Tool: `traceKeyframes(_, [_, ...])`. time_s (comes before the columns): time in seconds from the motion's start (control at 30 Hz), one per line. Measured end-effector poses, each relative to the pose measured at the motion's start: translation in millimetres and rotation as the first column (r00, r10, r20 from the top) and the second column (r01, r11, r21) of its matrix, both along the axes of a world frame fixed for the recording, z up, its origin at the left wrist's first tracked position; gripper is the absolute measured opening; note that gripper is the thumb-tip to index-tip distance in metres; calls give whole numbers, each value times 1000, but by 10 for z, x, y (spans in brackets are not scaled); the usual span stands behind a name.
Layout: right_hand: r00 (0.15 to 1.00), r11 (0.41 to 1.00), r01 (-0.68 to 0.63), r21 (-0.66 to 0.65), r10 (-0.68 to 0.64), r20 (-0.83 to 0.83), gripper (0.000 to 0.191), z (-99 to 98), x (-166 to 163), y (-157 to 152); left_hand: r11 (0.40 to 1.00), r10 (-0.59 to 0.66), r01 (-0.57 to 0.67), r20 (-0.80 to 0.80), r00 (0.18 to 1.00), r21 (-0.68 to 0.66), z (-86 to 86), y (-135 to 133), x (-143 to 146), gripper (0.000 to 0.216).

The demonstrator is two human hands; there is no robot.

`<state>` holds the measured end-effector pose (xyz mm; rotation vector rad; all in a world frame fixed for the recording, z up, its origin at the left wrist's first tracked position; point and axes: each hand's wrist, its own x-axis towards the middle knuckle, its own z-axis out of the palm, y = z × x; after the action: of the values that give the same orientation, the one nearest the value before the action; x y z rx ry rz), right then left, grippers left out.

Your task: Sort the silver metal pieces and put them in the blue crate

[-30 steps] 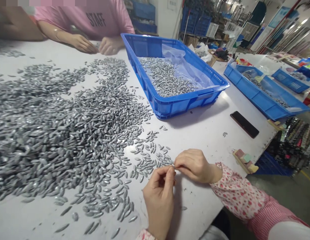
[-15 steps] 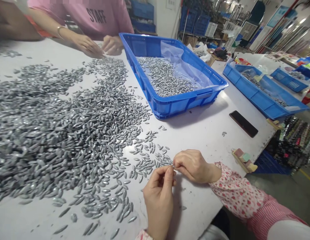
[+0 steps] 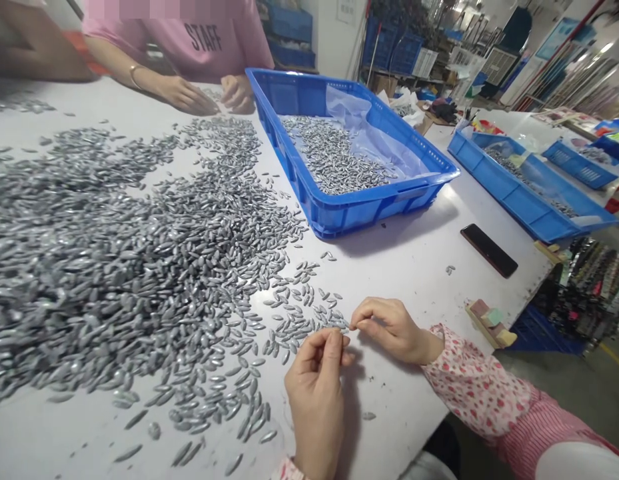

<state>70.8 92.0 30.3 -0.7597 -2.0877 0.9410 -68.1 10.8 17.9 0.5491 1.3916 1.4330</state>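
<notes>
A large spread of small oval grey metal pieces [image 3: 114, 267] covers the left of the white table [image 3: 399, 280]. My left hand [image 3: 316, 393] rests at the pile's lower right edge, its fingertips pinched together. Close beside it, my right hand [image 3: 394, 330] has its thumb and forefinger pinched at the pile's edge. Whether either pinch holds a piece is hidden by the fingers. Across the table, a co-worker's hands [image 3: 204, 95] lie close together near the far end of the pile.
A blue plastic crate [image 3: 389, 213] lined with clear plastic holds more grey pieces. Beyond the table's right edge stands a second blue crate [image 3: 519, 193]. A black phone [image 3: 489, 250] lies on the table, and a small wooden block with coloured pads [image 3: 490, 327] sits at its edge.
My fingertips have separated slightly, with my right hand a little farther from my left. The co-worker's hands have shifted toward the blue crate, and the view has moved slightly.
</notes>
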Motion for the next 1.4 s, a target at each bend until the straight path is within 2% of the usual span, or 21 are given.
traceKeyframes(0.23, [997, 968, 73, -240, -71, 15, 9, 11, -44, -36, 1000, -2, 2, -49, 999, 3, -17, -2, 3, 30])
traceKeyframes(0.47, [990, 904, 121, -410, -138, -11, 9, 18, -51, -37, 999, -54, 54, -112, 992, -4, -16, 7, 1, 33])
traceKeyframes(0.87, [986, 839, 132, -528, -167, -20, 6, 53, -63, -46, 996, -86, 83, -113, 990, -28, 51, 3, 8, 32])
traceKeyframes(1.03, [982, 779, 129, -614, -186, -29, 6, 31, -53, -47, 996, -88, 86, -120, 989, -21, 47, 22, 13, 30])
traceKeyframes(1.17, [981, 741, 79, -667, -175, -79, 6, 18, -41, -35, 995, -97, 95, -146, 984, -18, 39, 18, 18, 28])
traceKeyframes(1.4, [984, 738, 26, -674, -139, -114, 3, 17, -20, -15, 992, -128, 128, -142, 982, -9, 12, -2, 26, 28])
